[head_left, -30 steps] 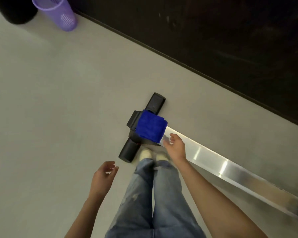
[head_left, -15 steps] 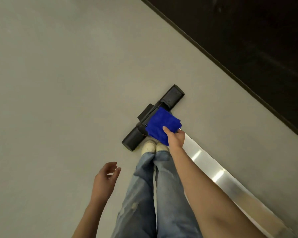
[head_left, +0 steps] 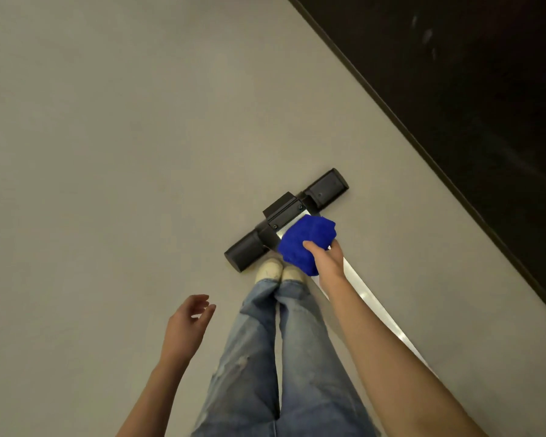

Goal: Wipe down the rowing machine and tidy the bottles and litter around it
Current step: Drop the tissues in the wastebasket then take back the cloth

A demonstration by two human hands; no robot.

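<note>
**A:** Nearest the viewer: what is shown?

**B:** A person's legs in faded jeans (head_left: 265,357), standing. The pale shoes (head_left: 279,269) are side by side, toes toward twelve o'clock.

**A:** And the left hand?

**B:** The left hand (head_left: 188,326) is at about nine o'clock from the knees, over bare floor (head_left: 108,152). Its fingers are apart and loosely curved, and it holds nothing.

**A:** The right hand?

**B:** The right hand (head_left: 327,263) is at one o'clock from the shoes. Fingers and thumb are clamped round a bunched blue cloth (head_left: 306,239). The cloth sits over the end of the silver rail (head_left: 364,290) of the rowing machine (head_left: 328,187). Whether it presses on the metal or is held just above it cannot be told.

**A:** How does the rail run?

**B:** From the cloth it runs toward five o'clock, beside the right leg and partly hidden under the right forearm.

**A:** Beyond the cloth?

**B:** A black crossbar (head_left: 245,252) lies on the floor across the rail's end, running from eight o'clock to two o'clock. Its near end is just beside the left shoe. A black bracket (head_left: 281,208) sits at its middle.

**A:** Farthest?

**B:** Grey floor, then a dark wall (head_left: 470,89) filling the one-to-three o'clock corner. Its base line runs diagonally.
</note>
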